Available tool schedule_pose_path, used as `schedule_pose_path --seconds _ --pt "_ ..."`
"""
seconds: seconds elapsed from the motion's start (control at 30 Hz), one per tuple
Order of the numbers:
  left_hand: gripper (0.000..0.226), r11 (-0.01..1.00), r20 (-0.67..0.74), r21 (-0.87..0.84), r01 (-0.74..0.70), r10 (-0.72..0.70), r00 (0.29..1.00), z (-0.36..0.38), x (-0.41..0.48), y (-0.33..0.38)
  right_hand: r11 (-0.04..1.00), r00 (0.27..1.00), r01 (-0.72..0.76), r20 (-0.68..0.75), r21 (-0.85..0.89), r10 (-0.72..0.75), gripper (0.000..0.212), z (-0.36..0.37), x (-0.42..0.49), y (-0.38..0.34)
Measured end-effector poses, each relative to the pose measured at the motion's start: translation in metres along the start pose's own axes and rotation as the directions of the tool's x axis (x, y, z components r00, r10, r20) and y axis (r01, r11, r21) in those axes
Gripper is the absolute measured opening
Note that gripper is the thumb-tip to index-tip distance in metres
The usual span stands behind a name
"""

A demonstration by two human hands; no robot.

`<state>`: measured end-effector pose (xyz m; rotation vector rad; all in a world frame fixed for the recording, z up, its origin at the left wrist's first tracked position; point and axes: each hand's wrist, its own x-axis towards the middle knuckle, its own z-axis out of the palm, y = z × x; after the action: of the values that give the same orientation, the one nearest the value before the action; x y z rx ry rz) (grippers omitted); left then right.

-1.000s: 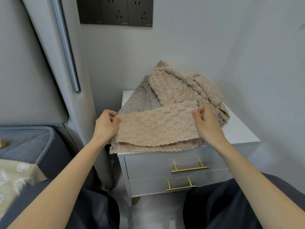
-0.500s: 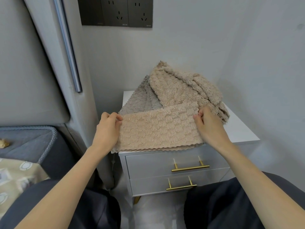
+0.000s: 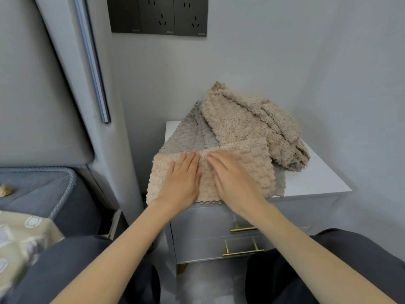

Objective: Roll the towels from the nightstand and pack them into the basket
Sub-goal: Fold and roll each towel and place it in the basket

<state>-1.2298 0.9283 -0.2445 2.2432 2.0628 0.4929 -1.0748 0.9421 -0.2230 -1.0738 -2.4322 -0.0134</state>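
Observation:
A beige waffle towel (image 3: 252, 167) lies folded into a flat band along the front edge of the white nightstand (image 3: 315, 183). My left hand (image 3: 182, 178) and my right hand (image 3: 232, 176) press flat on its middle, side by side, fingers straight. Behind it a pile of towels leans on the wall: a grey one (image 3: 188, 137) and a crumpled beige one (image 3: 252, 121). No basket is in view.
The nightstand has two grey drawers with gold handles (image 3: 243, 229). A padded headboard (image 3: 43, 95) and the bed (image 3: 28, 205) are to the left, wall sockets (image 3: 160, 16) above. My knees in dark trousers frame the floor below.
Both hands let go of the towel's ends and moved to its middle, now pressing it flat. The band has been laid down on the nightstand's front edge.

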Motion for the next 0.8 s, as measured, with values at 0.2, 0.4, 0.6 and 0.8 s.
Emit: schedule_pose_path --seconds 0.2,0.4,0.6,0.8 --pt "0.053 0.997 0.050 0.072 0.029 -0.032 0.998 0.008 -0.003 -0.008 0.972 0.973 -0.018 0.220 -0.234 0.071 0.054 0.028 0.003 0.009" --pt "0.055 0.992 0.076 0.016 0.123 -0.124 0.989 0.007 -0.004 -0.020 0.917 0.947 -0.095 0.249 -0.387 0.203 0.057 0.016 -0.013 0.032" --pt "0.061 0.979 0.133 0.002 0.205 -0.204 0.970 0.003 0.000 -0.024 0.919 0.918 -0.226 0.245 -0.323 0.312 0.056 -0.002 -0.033 0.051" --pt "0.062 0.987 0.138 0.071 0.146 -0.154 0.978 -0.004 0.011 -0.026 0.968 0.964 -0.237 -0.143 -0.087 0.223 0.048 -0.023 -0.038 0.046"
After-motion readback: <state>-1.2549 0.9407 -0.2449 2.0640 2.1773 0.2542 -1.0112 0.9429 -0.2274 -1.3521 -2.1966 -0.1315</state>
